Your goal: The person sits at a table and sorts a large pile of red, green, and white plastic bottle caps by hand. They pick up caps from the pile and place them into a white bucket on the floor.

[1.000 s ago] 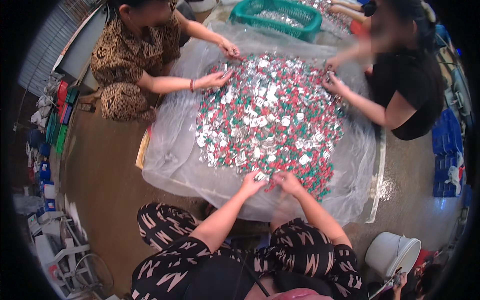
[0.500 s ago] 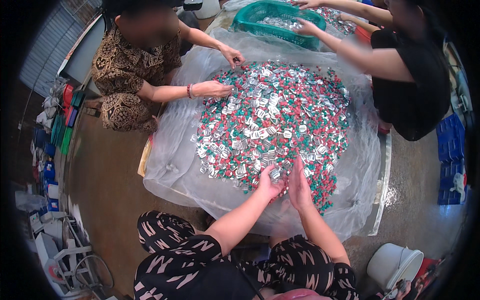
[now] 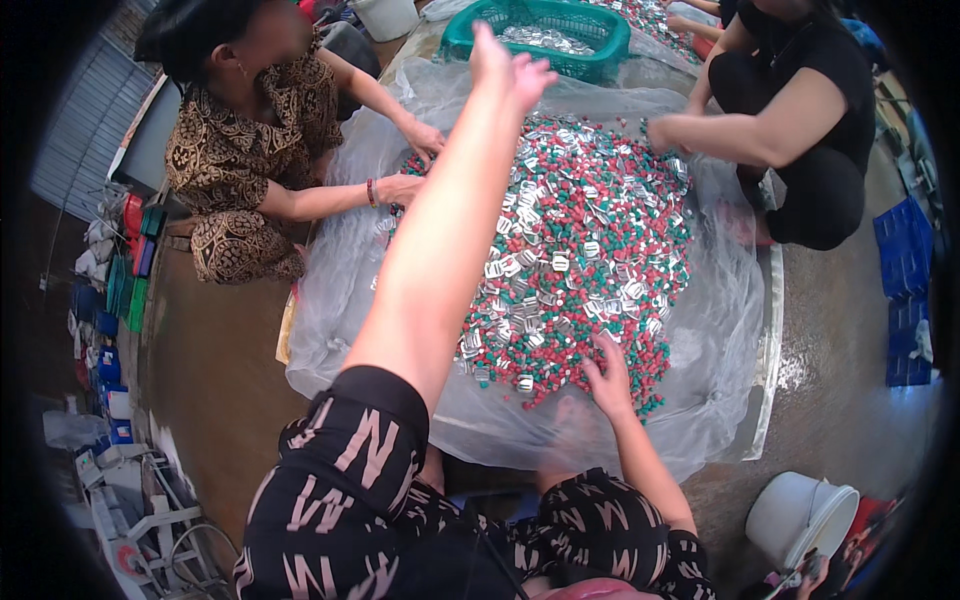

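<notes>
A broad pile of small red, green and white pebble-like pieces [image 3: 600, 240], mixed with flat silver metal buckles [image 3: 526, 318], lies on a sheer white mesh sheet [image 3: 725, 330]. My left arm stretches far across the pile. At its end my left hand [image 3: 510, 75] is open, fingers spread, just in front of a green plastic basket [image 3: 615, 45] that holds silver buckles [image 3: 548, 40]. By the pile's near edge my right hand [image 3: 608, 380] rests open with thumb and fingers apart, and I see nothing held in it.
At the left, a person in a patterned outfit [image 3: 240, 180] has both hands at the pile, partly behind my arm. A person in black [image 3: 815, 120] crouches at the far right, one hand over the pile. A white bucket [image 3: 795, 515] and blue crates [image 3: 905, 290] stand on the right.
My left hand has swung from beside my right hand out to the basket; the buckle it held no longer shows in it. My right hand has lowered slightly. The right-hand person's arms have left the basket.
</notes>
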A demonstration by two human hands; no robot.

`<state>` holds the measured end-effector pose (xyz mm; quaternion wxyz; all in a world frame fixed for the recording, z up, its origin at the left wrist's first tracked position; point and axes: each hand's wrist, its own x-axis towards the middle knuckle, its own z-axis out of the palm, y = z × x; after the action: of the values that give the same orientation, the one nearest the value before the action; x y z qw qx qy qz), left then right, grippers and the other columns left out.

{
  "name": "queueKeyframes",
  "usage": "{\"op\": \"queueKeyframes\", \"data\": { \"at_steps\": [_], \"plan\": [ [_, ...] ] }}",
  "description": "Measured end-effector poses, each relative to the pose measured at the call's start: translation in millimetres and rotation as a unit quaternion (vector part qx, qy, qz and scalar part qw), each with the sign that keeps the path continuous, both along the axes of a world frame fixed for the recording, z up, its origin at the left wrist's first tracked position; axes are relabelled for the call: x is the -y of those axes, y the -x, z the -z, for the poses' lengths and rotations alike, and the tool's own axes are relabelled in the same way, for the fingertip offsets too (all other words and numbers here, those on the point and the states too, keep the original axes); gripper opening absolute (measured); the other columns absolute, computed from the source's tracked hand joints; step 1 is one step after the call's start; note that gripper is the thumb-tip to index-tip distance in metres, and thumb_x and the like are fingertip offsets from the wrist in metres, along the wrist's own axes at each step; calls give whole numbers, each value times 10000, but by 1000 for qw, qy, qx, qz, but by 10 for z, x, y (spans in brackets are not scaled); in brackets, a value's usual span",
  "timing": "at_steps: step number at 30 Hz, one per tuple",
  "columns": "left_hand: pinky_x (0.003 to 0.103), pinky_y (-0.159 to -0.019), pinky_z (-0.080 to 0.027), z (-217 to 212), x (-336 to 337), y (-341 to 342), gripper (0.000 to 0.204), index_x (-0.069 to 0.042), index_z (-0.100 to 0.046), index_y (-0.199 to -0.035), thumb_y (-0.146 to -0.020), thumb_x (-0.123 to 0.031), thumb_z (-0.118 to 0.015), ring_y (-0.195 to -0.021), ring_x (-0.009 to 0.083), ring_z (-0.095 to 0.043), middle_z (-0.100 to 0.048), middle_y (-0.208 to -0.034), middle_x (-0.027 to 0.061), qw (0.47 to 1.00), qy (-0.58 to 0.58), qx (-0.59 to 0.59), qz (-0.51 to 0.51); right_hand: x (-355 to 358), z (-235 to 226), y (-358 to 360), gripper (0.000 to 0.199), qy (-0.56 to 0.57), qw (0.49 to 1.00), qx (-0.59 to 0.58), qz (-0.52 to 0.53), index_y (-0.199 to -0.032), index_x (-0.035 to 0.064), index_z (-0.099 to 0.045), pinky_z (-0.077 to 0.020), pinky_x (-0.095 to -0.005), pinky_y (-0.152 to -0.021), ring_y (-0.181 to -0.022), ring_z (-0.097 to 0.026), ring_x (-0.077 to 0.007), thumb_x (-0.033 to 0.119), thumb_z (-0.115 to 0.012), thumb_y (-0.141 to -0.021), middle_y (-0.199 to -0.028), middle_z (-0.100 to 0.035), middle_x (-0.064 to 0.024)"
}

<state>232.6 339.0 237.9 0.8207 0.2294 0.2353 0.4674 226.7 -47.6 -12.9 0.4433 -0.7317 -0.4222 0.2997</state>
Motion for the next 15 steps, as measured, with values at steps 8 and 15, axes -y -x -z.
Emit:
{"op": "queueKeyframes", "data": {
  "at_steps": [8,15],
  "plan": [
    [320,-711,-444,2185,1557,1592,421,-63,-439,-1213,-908,-337,-531,-890,187,-557,-558,-1044,112,911,41,-399,-99,121,422,-128,454,92,877,353,-313,-1262,270,-515,-134,-516,-1115,-1359,-260,-268,473,-503,-857,-1404,-400,-35],
    [443,-957,-383,3180,1853,2427,653,-132,-406,-1356,-812,-432,-607,-1135,368,-467,-486,-1233,233,502,-182,-841,-87,284,596,-703,450,210,888,410,-15,-1283,281,-502,-101,-581,-1097,-1358,-255,-260,392,-562,-851,-1429,-359,-24]
  ]
}}
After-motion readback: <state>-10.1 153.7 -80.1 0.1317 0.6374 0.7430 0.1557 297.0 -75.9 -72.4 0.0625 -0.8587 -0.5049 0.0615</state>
